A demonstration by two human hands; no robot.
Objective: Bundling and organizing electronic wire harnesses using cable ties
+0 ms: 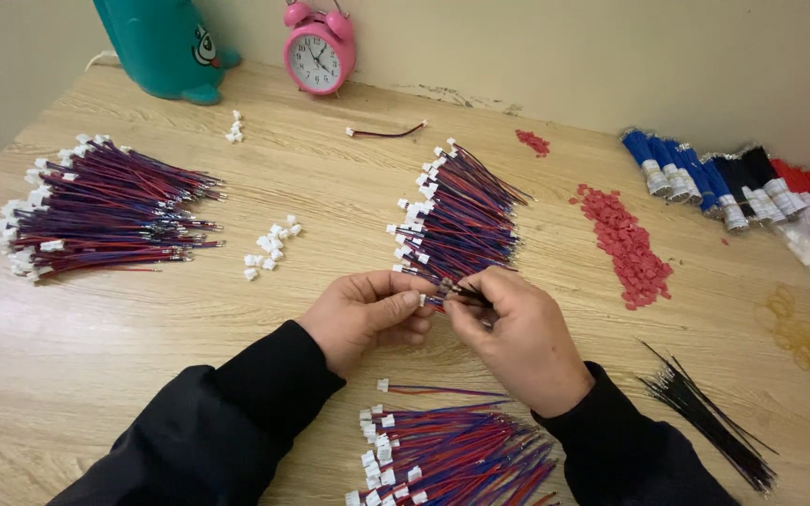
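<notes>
Head view. Centre frame: left hand and right hand meet, both pinching one thin wire between fingertips, above the desk. Red-blue wire piles lie at left, centre and bottom. Red pieces sit right of centre. Banded blue, black and red bundles occupy upper right. Pink clock stands top centre.

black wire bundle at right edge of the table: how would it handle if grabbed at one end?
The black wires look thin and long, so probably floppy and light. They lie loose and fanned with no tie visible, so grabbing one end would likely scatter them. The smooth wooden table suggests strands would slide, not roll.
</notes>
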